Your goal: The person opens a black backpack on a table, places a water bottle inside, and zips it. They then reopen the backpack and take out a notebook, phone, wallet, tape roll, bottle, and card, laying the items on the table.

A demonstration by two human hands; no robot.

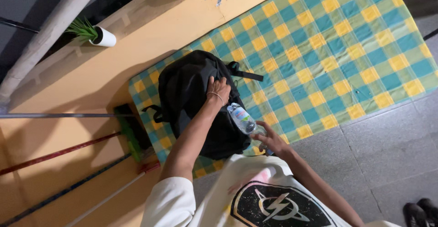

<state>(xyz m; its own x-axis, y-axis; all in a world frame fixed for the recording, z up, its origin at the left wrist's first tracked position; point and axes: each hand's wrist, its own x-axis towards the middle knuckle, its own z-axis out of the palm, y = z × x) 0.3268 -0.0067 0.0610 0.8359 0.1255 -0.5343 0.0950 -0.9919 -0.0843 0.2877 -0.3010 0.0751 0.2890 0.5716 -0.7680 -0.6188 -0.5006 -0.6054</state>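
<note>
A: What takes up most of the view?

B: A checked cloth [328, 49] in blue, yellow and green, spread flat over the grey tiled floor [388, 154] and running up to a yellow-orange wall [150, 35].

A: And what lies on it?

B: A black backpack [191, 99] sits on the cloth's near corner, beside the wall, with a strap trailing out toward the middle of the cloth.

A: Where are the person's hands?

B: The left hand [219, 90] rests flat on top of the backpack, fingers spread, its grip open and clasping nothing; a thin band circles the wrist. The right hand [269, 140] has its grip closed around the lower end of a clear plastic water bottle [242, 119].

A: So where is the bottle exactly?

B: It is held tilted against the backpack's right side, just above the cloth's edge, its far end pointing toward the left hand.

A: Anything smaller around?

B: A green-headed broom [130, 131] leans by the wall left of the backpack, with other long handles beside it, and two small white pots [104, 38] with green plants stand on a ledge along the wall.
</note>
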